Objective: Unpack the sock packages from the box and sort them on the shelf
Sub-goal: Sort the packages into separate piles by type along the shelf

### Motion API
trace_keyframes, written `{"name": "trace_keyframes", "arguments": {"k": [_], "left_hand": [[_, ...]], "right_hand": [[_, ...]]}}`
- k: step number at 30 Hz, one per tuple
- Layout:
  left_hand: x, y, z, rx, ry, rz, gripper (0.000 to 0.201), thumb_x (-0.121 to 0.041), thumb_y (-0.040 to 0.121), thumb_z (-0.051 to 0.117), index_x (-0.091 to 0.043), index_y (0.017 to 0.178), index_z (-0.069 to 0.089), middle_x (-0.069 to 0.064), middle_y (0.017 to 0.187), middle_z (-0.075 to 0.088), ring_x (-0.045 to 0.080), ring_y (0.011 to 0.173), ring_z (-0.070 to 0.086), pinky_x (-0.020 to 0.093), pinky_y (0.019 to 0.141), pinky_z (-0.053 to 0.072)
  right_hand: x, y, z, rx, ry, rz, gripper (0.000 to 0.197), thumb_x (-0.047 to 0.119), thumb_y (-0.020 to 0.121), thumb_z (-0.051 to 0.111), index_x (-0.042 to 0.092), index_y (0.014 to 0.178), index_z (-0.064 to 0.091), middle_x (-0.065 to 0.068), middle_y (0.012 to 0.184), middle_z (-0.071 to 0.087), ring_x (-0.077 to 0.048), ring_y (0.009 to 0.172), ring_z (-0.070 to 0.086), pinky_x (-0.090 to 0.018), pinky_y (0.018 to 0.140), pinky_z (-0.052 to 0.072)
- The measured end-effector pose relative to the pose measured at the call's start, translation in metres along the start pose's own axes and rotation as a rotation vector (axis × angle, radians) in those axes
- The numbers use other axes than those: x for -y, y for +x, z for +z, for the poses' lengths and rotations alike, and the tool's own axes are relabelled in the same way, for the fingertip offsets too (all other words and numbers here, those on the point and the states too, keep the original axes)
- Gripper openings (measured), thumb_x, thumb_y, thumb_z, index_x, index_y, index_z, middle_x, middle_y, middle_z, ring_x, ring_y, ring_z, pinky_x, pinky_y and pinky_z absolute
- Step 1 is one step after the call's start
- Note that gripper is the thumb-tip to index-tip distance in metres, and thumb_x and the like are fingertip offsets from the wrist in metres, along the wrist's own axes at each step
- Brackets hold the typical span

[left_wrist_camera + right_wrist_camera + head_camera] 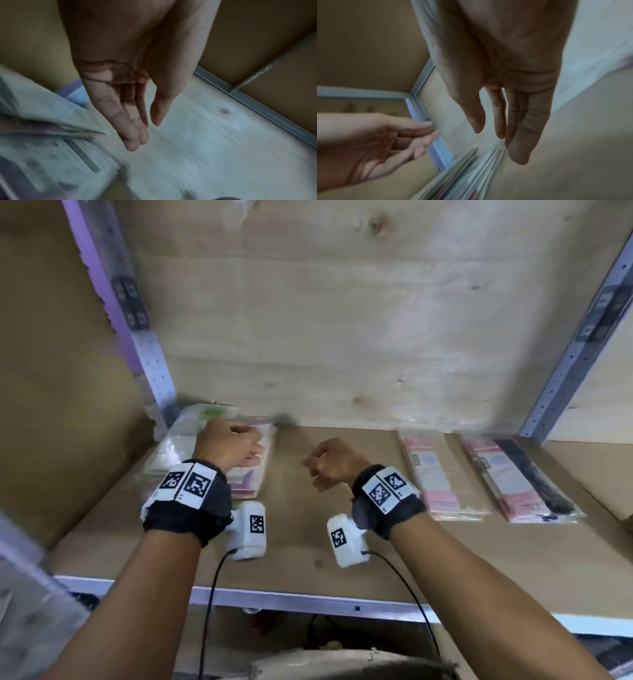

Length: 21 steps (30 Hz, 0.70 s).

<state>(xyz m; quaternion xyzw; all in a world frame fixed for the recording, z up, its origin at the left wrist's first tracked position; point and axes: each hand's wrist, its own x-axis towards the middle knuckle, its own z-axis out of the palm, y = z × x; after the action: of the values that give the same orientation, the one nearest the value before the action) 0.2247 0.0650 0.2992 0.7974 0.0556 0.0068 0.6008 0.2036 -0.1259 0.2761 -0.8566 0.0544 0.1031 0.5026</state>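
Note:
A stack of clear sock packages (191, 440), pink and white with a green label on the rear one, lies at the shelf's back left corner. My left hand (250, 440) hovers over its right side with straight fingers and holds nothing; in the left wrist view the left hand (145, 135) is beside the blurred stack (42, 135). My right hand (311, 467) hangs over the bare middle of the shelf, fingers relaxed and empty; the right wrist view shows this right hand (498, 146) above the package edges (471, 169). Two pink packages (442, 474) (517, 481) lie at the right, the far one with black socks.
The brown shelf board (308, 559) has a metal front rail (291, 599). Perforated uprights stand at the left (147, 357) and right (575, 354), with a plywood back wall (342, 320). Cardboard closes the left side. A blurred object (342, 662) sits below the shelf.

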Motion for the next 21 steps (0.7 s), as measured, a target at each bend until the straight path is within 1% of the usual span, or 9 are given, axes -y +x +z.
{"name": "trace_keyframes", "arguments": {"k": [3,6,8,11,13,15,18,19,21], "left_hand": [[0.004,-0.006,-0.039,-0.052,0.001,-0.001,0.007,-0.013,0.093,0.066,-0.008,0.095,0.07,0.014,0.083,0.074,0.022,0.072,0.072,0.022,0.056,0.061],[0.008,-0.01,-0.062,-0.057,0.011,-0.022,0.007,-0.011,0.094,0.065,-0.012,0.088,0.067,0.015,0.081,0.074,0.025,0.071,0.071,0.026,0.06,0.062],[0.011,-0.011,-0.071,-0.044,0.03,-0.021,0.012,-0.012,0.094,0.065,-0.015,0.083,0.066,0.014,0.08,0.074,0.025,0.068,0.071,0.029,0.062,0.062],[0.015,-0.01,-0.076,-0.048,0.033,-0.006,0.015,-0.011,0.093,0.064,-0.014,0.079,0.065,0.013,0.076,0.074,0.021,0.058,0.069,0.024,0.049,0.058],[0.018,-0.007,-0.074,-0.066,0.032,-0.004,0.015,-0.009,0.092,0.064,-0.012,0.078,0.066,0.011,0.071,0.073,0.018,0.053,0.066,0.02,0.045,0.053],[0.02,-0.005,-0.07,-0.06,0.005,-0.025,0.01,-0.008,0.091,0.066,-0.007,0.081,0.069,0.011,0.068,0.072,0.018,0.055,0.067,0.022,0.052,0.055],[0.022,-0.003,-0.057,-0.038,-0.018,-0.047,0.007,-0.01,0.088,0.069,-0.003,0.088,0.071,0.013,0.074,0.075,0.02,0.062,0.07,0.031,0.066,0.061],[0.022,-0.003,-0.052,-0.038,-0.022,-0.044,0.007,-0.01,0.088,0.069,-0.004,0.088,0.071,0.015,0.078,0.075,0.02,0.065,0.071,0.033,0.07,0.062],[0.02,-0.004,-0.041,-0.016,-0.038,-0.051,0.006,-0.011,0.088,0.069,-0.005,0.088,0.07,0.015,0.09,0.074,0.021,0.071,0.072,0.038,0.075,0.063]], "right_hand": [[0.026,0.024,0.046,0.062,0.004,0.044,0.034,0.029,0.095,0.065,-0.003,0.107,0.061,-0.015,0.09,0.068,-0.034,0.075,0.069,-0.055,0.082,0.059],[0.041,0.044,0.08,0.053,-0.089,0.055,0.064,0.038,0.088,0.073,-0.006,0.131,0.053,-0.023,0.126,0.064,-0.041,0.11,0.066,-0.054,0.096,0.053],[0.044,0.054,0.094,0.03,-0.13,0.065,0.075,0.036,0.081,0.08,-0.002,0.138,0.048,-0.022,0.134,0.059,-0.04,0.12,0.06,-0.053,0.1,0.05],[0.042,0.062,0.1,0.003,-0.132,0.087,0.072,0.027,0.075,0.086,-0.001,0.132,0.052,-0.021,0.127,0.063,-0.037,0.113,0.063,-0.051,0.095,0.053],[0.04,0.064,0.097,0.0,-0.13,0.106,0.065,0.024,0.075,0.086,-0.002,0.126,0.053,-0.022,0.118,0.067,-0.036,0.101,0.068,-0.051,0.087,0.057],[0.038,0.062,0.09,0.004,-0.124,0.13,0.059,0.019,0.077,0.086,-0.004,0.121,0.055,-0.022,0.106,0.069,-0.034,0.082,0.066,-0.048,0.072,0.059],[0.031,0.054,0.072,0.014,-0.141,0.153,0.04,0.016,0.08,0.082,-0.003,0.107,0.059,-0.015,0.079,0.065,-0.026,0.059,0.058,-0.034,0.053,0.052],[0.028,0.049,0.066,0.022,-0.13,0.144,0.034,0.014,0.082,0.081,-0.002,0.103,0.06,-0.014,0.077,0.065,-0.024,0.058,0.057,-0.032,0.054,0.05],[0.021,0.037,0.053,0.041,-0.059,0.096,0.024,0.011,0.085,0.076,0.003,0.099,0.058,-0.019,0.091,0.066,-0.026,0.074,0.056,-0.033,0.062,0.045]]}}
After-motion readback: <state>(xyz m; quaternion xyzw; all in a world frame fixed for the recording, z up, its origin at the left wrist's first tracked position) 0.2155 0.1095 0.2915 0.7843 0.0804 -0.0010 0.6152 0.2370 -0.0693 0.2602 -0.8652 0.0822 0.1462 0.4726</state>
